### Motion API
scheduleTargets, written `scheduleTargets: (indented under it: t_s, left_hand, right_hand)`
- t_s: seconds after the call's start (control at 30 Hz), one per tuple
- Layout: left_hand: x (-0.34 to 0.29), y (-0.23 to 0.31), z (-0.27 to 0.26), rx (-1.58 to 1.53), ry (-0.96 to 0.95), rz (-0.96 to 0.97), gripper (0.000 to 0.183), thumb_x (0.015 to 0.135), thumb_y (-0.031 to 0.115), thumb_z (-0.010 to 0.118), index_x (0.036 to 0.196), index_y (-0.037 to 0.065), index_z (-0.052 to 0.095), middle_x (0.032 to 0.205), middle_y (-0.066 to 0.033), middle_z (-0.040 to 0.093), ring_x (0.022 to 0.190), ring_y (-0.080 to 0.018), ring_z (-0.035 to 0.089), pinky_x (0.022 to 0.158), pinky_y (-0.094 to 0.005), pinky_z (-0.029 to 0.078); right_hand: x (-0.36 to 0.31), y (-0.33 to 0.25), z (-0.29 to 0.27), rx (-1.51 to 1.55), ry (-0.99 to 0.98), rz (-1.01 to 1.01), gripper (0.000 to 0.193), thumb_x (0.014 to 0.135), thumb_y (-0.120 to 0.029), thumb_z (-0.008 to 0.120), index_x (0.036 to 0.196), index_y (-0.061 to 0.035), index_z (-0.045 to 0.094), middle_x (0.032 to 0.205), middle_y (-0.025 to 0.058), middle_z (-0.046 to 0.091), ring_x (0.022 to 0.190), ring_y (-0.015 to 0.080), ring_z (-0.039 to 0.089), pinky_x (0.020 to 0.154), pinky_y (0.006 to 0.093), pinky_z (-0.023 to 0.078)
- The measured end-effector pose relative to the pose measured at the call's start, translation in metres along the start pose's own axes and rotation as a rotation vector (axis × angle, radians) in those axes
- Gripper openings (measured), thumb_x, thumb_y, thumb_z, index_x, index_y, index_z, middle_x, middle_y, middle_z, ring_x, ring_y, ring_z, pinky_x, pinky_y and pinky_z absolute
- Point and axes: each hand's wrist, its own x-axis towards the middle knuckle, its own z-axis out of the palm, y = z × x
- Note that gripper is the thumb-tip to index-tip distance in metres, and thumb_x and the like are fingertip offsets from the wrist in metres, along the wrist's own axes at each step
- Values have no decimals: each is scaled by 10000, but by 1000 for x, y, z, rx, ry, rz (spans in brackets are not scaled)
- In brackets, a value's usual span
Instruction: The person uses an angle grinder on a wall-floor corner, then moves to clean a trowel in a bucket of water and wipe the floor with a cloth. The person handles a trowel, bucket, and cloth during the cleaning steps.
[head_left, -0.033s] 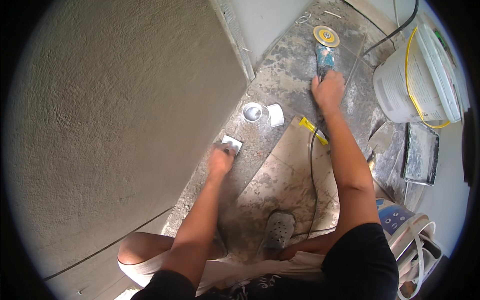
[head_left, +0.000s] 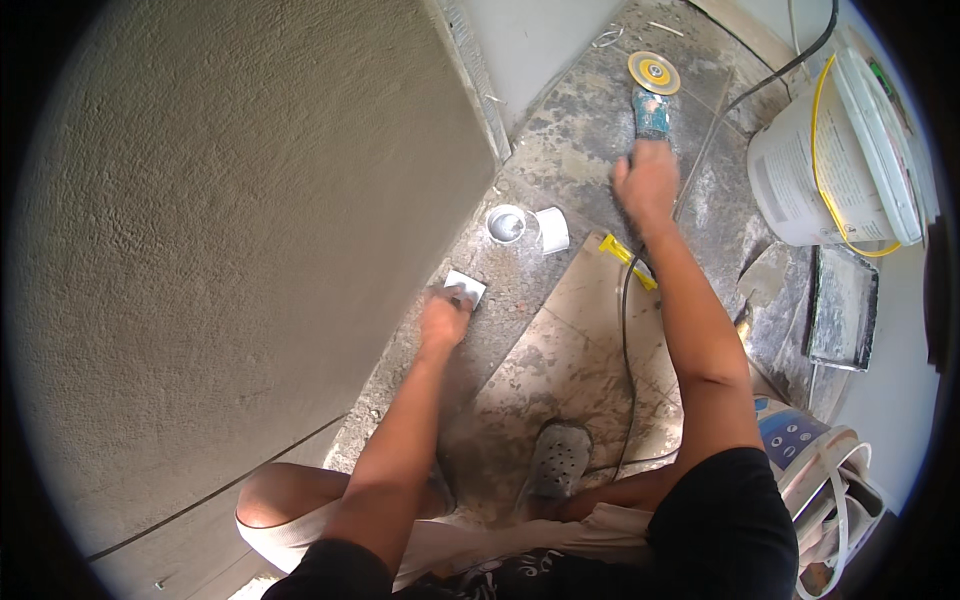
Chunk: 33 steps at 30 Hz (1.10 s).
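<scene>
Gripping the grinder [head_left: 651, 112] by its body, the right hand [head_left: 646, 182] holds it on the floor [head_left: 570, 140], long axis pointing away, disc [head_left: 654, 72] foremost. Left hand [head_left: 443, 318], nearer the body, presses fingers closed on a white tile piece [head_left: 466, 287] beside 2 cups [head_left: 506, 223].

This is a building or renovation site, at a spot where tiling is under way. A freshly rendered grey wall [head_left: 250, 200] fills nine to eleven o'clock. The floor [head_left: 570, 130] is bare, dust-caked and mortar-smeared, with a loose beige tile [head_left: 580, 350] lying at six o'clock. At twelve o'clock sits an angle grinder [head_left: 652, 95] with its yellow disc. A white bucket [head_left: 800, 180] stands at two o'clock, beside what may be a mortar tray [head_left: 842, 305].
</scene>
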Motion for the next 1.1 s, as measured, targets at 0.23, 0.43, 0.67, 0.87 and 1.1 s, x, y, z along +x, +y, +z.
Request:
scheduleTargets:
  t_s: [0.23,0.43,0.67,0.87,1.1]
  left_hand:
    - [23,-21,31,57,106,97,364,882,294,746,1168,69,740,1325,-211,628,1200,-365,616,1045,-422,487]
    - [25,-25,34,-67,138,33,262,871,232,722,1047,39,739,1045,-143,731,978,-364,696,914,-441,538]
    - [13,-8,14,-813,-13,74,201,867,119,772,1010,5,689,835,-32,692,794,-120,628,778,-279,513]
    - [10,17,3,-913,-272,1,184,919,115,741,1038,38,625,829,-33,681,784,-119,642,728,-265,520]
    - [3,-14,9,-935,-176,-96,235,868,41,766,948,55,546,924,-92,676,807,-180,662,707,-316,552]
  right_hand:
    - [-50,-77,62,-50,-319,-449,250,962,-227,514,1019,-24,649,1067,170,634,1024,354,641,864,485,537]
    - [-49,-92,65,3,-335,-201,284,994,-233,480,1034,-28,673,1067,171,679,947,369,696,826,482,566]
    - [-44,-113,-6,-212,-618,-482,202,896,-133,570,925,-63,757,942,185,744,916,349,739,793,492,582]
    - [-94,-148,20,84,-766,-457,176,874,-143,613,925,-76,767,941,196,746,912,362,739,792,502,580]
    - [-78,-140,53,290,-652,-65,222,929,-193,594,960,-61,769,976,180,755,930,375,736,839,469,584]
